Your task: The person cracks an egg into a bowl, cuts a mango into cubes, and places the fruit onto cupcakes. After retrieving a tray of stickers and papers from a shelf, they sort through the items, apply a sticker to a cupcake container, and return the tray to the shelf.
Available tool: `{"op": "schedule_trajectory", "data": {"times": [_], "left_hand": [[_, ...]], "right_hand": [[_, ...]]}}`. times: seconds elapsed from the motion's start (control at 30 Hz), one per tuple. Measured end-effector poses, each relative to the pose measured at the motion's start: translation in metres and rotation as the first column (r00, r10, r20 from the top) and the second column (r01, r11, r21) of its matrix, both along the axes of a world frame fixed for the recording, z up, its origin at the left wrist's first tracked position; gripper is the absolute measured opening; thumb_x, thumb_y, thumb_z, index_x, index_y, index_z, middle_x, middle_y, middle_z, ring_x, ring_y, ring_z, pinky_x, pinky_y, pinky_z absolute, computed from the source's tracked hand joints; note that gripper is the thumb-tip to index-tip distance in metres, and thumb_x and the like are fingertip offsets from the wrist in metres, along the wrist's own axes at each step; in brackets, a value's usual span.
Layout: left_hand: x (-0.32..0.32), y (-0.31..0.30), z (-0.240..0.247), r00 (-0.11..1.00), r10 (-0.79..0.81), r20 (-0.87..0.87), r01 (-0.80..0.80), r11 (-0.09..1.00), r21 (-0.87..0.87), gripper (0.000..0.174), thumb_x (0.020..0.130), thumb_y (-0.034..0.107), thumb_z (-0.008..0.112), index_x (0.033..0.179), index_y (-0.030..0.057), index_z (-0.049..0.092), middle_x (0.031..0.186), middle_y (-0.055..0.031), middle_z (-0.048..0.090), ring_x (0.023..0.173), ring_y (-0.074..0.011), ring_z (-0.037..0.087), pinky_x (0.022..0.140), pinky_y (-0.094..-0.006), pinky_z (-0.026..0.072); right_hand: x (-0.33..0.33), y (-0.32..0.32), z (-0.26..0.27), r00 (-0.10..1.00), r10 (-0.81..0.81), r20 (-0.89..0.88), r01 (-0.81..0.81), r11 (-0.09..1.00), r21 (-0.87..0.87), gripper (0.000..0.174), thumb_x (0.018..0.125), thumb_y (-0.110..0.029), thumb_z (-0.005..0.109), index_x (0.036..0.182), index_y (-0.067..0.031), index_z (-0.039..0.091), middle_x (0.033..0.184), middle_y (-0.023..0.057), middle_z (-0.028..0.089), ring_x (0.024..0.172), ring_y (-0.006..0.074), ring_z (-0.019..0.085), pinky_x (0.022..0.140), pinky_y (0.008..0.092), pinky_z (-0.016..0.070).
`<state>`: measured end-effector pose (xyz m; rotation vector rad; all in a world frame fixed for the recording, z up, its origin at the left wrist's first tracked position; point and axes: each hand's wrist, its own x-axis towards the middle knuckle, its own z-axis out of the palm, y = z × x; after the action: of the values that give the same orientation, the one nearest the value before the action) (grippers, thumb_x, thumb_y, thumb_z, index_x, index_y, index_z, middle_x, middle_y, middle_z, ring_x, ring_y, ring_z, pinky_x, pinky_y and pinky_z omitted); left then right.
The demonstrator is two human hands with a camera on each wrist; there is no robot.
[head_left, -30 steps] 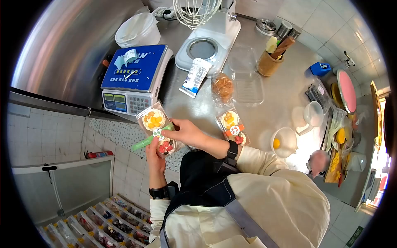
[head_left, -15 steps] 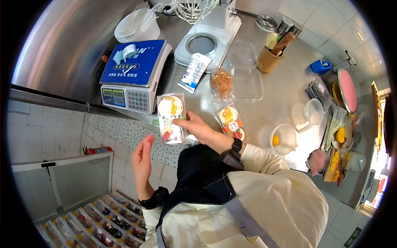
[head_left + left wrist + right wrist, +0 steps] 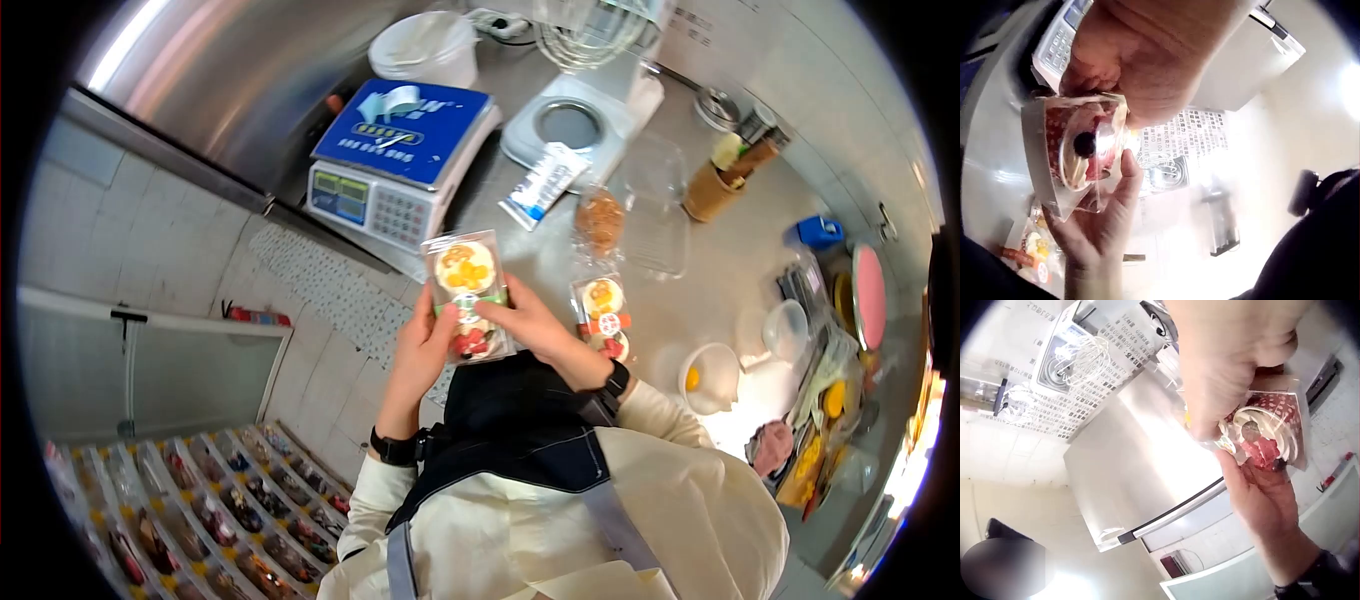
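Note:
Both hands grip a clear box (image 3: 466,268) of two cream-topped cakes, held in front of the apron near the counter edge. One cake carries yellow fruit, the other red fruit. A green band with a white round sticker (image 3: 467,304) crosses the box's middle. My left hand (image 3: 422,345) holds the left side, thumb on top by the band. My right hand (image 3: 532,318) holds the right side, its thumb at the band. In the left wrist view, the box's end (image 3: 1079,150) shows cream, red fruit and a dark berry. The fingers beneath are largely hidden in the head view.
A similar box with an orange band (image 3: 606,318) lies on the counter to the right. Behind are a bagged bread (image 3: 600,222), an open clear container (image 3: 655,235), a white-and-blue packet (image 3: 543,186), a scale (image 3: 375,205) and a mixer (image 3: 570,125). A bowl with yolk (image 3: 712,380) stands farther right.
Half a second ago the left hand was off the box while the right held it; now both hold it. The green band's loose left end no longer sticks out. The head view has turned.

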<state>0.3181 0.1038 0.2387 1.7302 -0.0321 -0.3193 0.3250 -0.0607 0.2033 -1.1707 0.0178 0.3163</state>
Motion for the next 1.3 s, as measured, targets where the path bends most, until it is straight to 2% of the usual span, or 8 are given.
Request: {"op": "schedule_trajectory", "data": {"times": [0.47,0.83,0.97,1.07,1.1,1.17,1.23,1.3], "left_hand": [[0.023,-0.011,-0.083,0.921,0.021,-0.389,-0.269,0.757,-0.595,0.044,0.086,0.026,0.056,0.12,0.0019,0.042,0.114,-0.0097,0.054,0.103,-0.0185,0.055,0.087,-0.0325,0.0447],[-0.04,0.052,-0.089,0.84,0.421,-0.342,-0.501,0.843,-0.194,0.042,0.09,0.038,0.049,0.12,0.0089,0.045,0.109,-0.0056,0.054,0.098,-0.0149,0.054,0.084,-0.0296,0.0429],[-0.125,0.093,-0.074,0.69,0.654,-0.311,-0.719,0.67,-0.187,0.033,0.09,0.03,0.05,0.116,0.0095,0.047,0.1,-0.0037,0.058,0.093,-0.0134,0.056,0.082,-0.0266,0.0437],[-0.207,0.123,-0.061,0.607,0.753,-0.255,-0.794,0.584,-0.167,0.03,0.09,0.028,0.049,0.114,0.0091,0.048,0.099,-0.0033,0.058,0.089,-0.0124,0.056,0.079,-0.0259,0.0443],[-0.236,0.126,-0.056,0.548,0.803,-0.234,-0.836,0.529,-0.142,0.029,0.091,0.027,0.049,0.113,0.0089,0.048,0.097,-0.0033,0.058,0.087,-0.0119,0.055,0.077,-0.0255,0.0443],[-0.288,0.123,-0.048,0.423,0.88,-0.217,-0.906,0.407,-0.113,0.028,0.091,0.026,0.048,0.113,0.0087,0.048,0.096,-0.0034,0.058,0.085,-0.0114,0.055,0.075,-0.0251,0.0443],[-0.36,0.118,-0.042,0.329,0.929,-0.17,-0.944,0.329,-0.027,0.025,0.091,0.024,0.048,0.11,0.0074,0.05,0.092,-0.0029,0.058,0.082,-0.0104,0.055,0.072,-0.0245,0.0443],[-0.433,0.099,-0.026,0.153,0.976,-0.152,-0.987,0.159,0.028,0.023,0.091,0.023,0.049,0.106,0.0066,0.052,0.09,-0.0031,0.058,0.081,-0.0097,0.055,0.071,-0.0247,0.0447]], "right_hand": [[0.022,-0.006,-0.021,0.979,-0.08,-0.185,0.054,0.989,-0.139,0.074,0.081,-0.025,0.065,0.131,0.0089,0.023,0.119,0.023,0.045,0.102,0.0223,0.052,0.085,0.0283,0.0435],[0.065,-0.055,-0.114,0.988,-0.139,0.073,0.151,0.708,-0.69,0.054,0.082,-0.026,0.064,0.12,0.0045,0.039,0.112,0.0202,0.052,0.099,0.0232,0.055,0.078,0.0285,0.0471],[0.079,-0.074,-0.123,0.991,-0.058,-0.117,0.013,0.937,-0.35,0.038,0.089,-0.024,0.054,0.113,0.0039,0.044,0.09,0.0126,0.057,0.064,0.0188,0.06,0.052,0.0298,0.0513],[0.11,-0.093,-0.17,0.998,-0.049,0.027,0.053,0.702,-0.71,0.053,0.082,-0.036,0.057,0.115,0.0039,0.047,0.098,0.0163,0.059,0.078,0.0251,0.06,0.072,0.0344,0.049],[0.099,-0.073,-0.129,0.983,0.009,0.183,0.183,0.031,-0.983,0.057,0.08,-0.039,0.058,0.12,0.0007,0.046,0.105,0.0187,0.057,0.09,0.0308,0.059,0.08,0.0394,0.0464],[0.093,-0.041,-0.076,0.937,0.12,0.328,0.348,-0.237,-0.907,0.061,0.079,-0.044,0.056,0.123,-0.0026,0.044,0.112,0.0189,0.053,0.102,0.0328,0.054,0.084,0.0439,0.0424],[0.1,-0.025,-0.075,0.557,0.286,0.78,0.806,0.038,-0.59,0.049,0.085,-0.035,0.054,0.122,-0.0037,0.044,0.112,0.0176,0.053,0.1,0.0301,0.053,0.082,0.0394,0.0431],[0.065,0.029,-0.034,0.666,0.296,0.685,0.35,0.687,-0.637,0.038,0.089,-0.023,0.051,0.121,-0.0023,0.045,0.108,0.0162,0.056,0.098,0.0286,0.055,0.085,0.035,0.0427]]}}
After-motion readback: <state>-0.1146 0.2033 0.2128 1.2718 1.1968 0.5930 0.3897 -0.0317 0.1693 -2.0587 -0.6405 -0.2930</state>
